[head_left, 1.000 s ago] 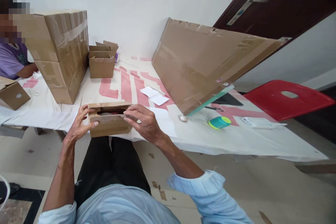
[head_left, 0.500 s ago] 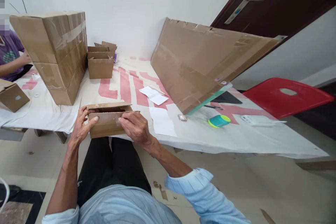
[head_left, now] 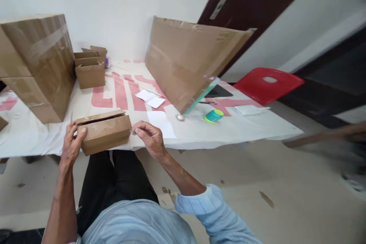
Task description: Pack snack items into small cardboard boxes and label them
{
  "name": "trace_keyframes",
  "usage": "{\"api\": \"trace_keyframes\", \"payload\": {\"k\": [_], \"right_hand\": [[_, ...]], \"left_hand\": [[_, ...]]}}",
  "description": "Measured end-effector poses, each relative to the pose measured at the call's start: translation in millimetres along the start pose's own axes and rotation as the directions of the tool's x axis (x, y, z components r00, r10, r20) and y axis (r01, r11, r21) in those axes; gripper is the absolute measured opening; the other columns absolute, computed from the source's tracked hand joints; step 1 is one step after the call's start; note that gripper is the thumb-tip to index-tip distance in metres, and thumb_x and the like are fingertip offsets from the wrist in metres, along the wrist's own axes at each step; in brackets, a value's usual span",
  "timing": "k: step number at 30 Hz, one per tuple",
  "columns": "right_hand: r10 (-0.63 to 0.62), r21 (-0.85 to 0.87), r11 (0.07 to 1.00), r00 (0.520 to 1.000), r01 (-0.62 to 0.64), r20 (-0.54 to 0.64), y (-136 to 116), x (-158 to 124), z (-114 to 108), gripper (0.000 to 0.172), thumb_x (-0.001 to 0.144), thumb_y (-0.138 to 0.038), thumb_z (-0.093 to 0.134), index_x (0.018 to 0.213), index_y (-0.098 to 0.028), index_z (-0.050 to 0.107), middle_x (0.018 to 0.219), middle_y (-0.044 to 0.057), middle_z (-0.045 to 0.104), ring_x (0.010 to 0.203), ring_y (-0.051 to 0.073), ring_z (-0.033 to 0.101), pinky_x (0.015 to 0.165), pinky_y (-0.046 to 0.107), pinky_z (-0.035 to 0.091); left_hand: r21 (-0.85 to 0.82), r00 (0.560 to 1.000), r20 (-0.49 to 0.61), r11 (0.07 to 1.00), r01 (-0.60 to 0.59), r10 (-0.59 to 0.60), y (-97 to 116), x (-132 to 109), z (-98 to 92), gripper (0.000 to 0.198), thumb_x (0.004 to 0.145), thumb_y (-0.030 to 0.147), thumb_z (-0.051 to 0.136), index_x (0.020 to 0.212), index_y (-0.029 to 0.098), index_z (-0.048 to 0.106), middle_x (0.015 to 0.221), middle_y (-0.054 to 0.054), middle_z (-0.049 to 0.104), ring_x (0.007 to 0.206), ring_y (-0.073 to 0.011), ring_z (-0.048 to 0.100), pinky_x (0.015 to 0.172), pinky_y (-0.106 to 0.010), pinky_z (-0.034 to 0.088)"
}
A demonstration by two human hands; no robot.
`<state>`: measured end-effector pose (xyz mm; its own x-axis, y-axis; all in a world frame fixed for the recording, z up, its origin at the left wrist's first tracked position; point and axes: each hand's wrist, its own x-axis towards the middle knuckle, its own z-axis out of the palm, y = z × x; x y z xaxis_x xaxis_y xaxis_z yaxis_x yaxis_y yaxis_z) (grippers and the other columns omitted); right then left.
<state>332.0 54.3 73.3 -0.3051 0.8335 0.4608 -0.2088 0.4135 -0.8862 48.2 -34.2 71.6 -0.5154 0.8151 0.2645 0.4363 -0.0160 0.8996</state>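
Note:
A small brown cardboard box is tilted at the table's front edge, over my lap. Its top flaps stand slightly apart, leaving a dark slit. My left hand grips the box's left end, thumb on the front face and fingers behind. Just off the right end, my right hand is closed in a pinch. Between its fingertips shows a small crumpled, see-through scrap that looks like clear tape. What lies inside the box is hidden.
Taped cartons are stacked at left, beside smaller open boxes. A large cardboard sheet leans at the back. White papers, a teal and yellow roll and a white power strip lie rightward; a red chair stands beyond.
My right hand has come away from the box's front face to beyond its right end, with the clear scrap. The box has tilted, and my view has turned right.

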Motion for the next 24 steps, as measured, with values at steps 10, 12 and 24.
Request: {"api": "trace_keyframes", "payload": {"k": [10, 12, 24], "right_hand": [[-0.051, -0.545, 0.807, 0.892, -0.229, -0.449, 86.1, 10.1, -169.7, 0.032, 0.085, -0.054, 0.061, 0.075, -0.024, 0.06, 0.072, -0.001, 0.063, 0.07, 0.018, 0.058, 0.073, 0.032, 0.053], [-0.059, -0.575, 0.762, 0.853, -0.297, -0.519, 97.7, 16.2, -208.2, 0.029, 0.084, -0.051, 0.059, 0.075, -0.024, 0.058, 0.074, 0.001, 0.063, 0.072, 0.02, 0.059, 0.075, 0.034, 0.052], [-0.01, -0.678, 0.579, 0.827, -0.453, -0.562, 154.2, 73.0, -289.7, 0.014, 0.075, -0.029, 0.065, 0.072, -0.025, 0.052, 0.089, 0.004, 0.067, 0.089, 0.021, 0.056, 0.092, 0.035, 0.048]], "left_hand": [[0.099, 0.995, -0.101, 0.995, -0.001, 0.011, -11.5, 16.5, -1.1, 0.035, 0.079, 0.058, 0.071, 0.095, 0.027, 0.073, 0.147, -0.003, 0.067, 0.144, -0.0376, 0.057, 0.127, -0.051, 0.04], [0.095, 0.99, -0.138, 0.995, 0.005, 0.008, -13.7, 18.1, -0.2, 0.037, 0.075, 0.06, 0.072, 0.087, 0.025, 0.071, 0.145, -0.004, 0.069, 0.142, -0.0379, 0.058, 0.13, -0.05, 0.036], [0.12, 0.986, -0.168, 0.992, 0.033, -0.013, 4.3, 12.5, 3.3, 0.031, 0.077, 0.057, 0.071, 0.09, 0.029, 0.072, 0.134, 0.004, 0.074, 0.145, -0.0372, 0.057, 0.131, -0.048, 0.035]]}}
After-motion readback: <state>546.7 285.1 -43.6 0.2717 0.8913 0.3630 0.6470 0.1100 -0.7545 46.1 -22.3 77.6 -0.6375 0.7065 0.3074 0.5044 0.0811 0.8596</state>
